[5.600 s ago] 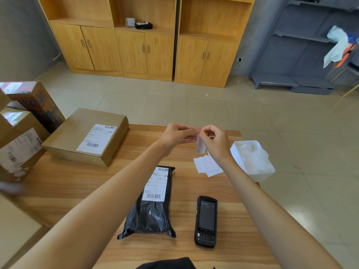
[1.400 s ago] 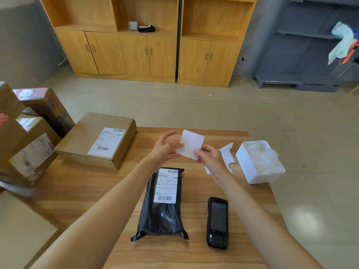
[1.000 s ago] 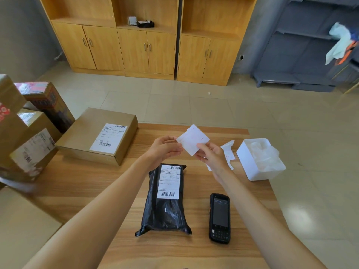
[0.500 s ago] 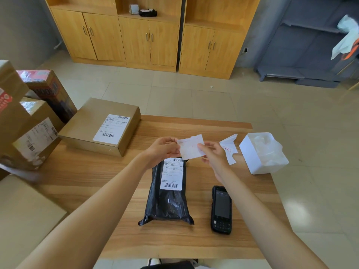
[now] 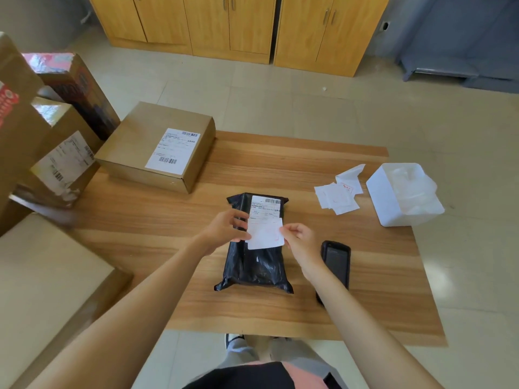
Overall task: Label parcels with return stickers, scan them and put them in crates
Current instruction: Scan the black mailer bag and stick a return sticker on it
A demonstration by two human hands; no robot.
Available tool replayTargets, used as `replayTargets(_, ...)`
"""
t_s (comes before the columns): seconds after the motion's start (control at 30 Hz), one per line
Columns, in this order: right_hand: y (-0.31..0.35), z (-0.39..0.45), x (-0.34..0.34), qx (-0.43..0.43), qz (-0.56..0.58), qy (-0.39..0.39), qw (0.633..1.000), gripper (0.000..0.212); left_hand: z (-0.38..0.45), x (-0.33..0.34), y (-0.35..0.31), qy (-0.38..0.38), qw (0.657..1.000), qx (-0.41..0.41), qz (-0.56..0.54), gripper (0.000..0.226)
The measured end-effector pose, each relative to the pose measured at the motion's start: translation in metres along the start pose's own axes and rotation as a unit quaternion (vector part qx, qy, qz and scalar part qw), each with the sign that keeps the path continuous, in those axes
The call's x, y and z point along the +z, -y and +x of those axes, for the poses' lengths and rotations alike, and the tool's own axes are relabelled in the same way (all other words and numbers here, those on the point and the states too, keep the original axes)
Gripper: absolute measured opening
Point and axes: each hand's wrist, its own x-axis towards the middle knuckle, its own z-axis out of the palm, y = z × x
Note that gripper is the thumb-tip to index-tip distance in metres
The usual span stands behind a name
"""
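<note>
Wooden table (image 5: 174,220): both hands (thumb-finger pinches) hold sticker (image 5: 265,233) over black parcel (image 5: 257,265).

Both bare forearms reach forward from the bottom edge and converge over the table. The left hand (image 5: 224,228) pinches the left edge of a white sticker (image 5: 265,233) between thumb and curled fingers; the right hand (image 5: 302,240) pinches its right edge, wrist slightly bent inward.
</note>
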Motion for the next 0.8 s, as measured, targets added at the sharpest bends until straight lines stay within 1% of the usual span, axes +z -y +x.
replayTargets(0.1, -0.01, -0.008, 0.005, -0.004, -0.022, -0.007, 1.0, 0.012, -0.002, 0.0, 0.013, -0.015, 1.0, -0.007, 0.008, 0.048)
replayTargets(0.2, -0.017, -0.014, 0.008, -0.004, -0.05, -0.019, 0.999, 0.015, -0.002, 0.001, 0.022, -0.016, 1.0, -0.013, 0.012, 0.043)
replayTargets(0.33, -0.025, -0.018, 0.011, 0.002, -0.094, -0.027, 0.995, 0.012, -0.002, 0.003, 0.032, -0.017, 1.0, -0.022, 0.015, 0.038)
replayTargets(0.67, -0.046, -0.022, 0.018, 0.012, -0.091, -0.04, 0.995, 0.012, -0.002, 0.013, 0.042, -0.013, 0.998, -0.021, 0.052, 0.039)
replayTargets(0.8, -0.049, -0.022, 0.021, 0.008, -0.136, -0.045, 0.99, 0.012, 0.0, 0.016, 0.044, -0.022, 0.996, -0.02, 0.084, 0.038)
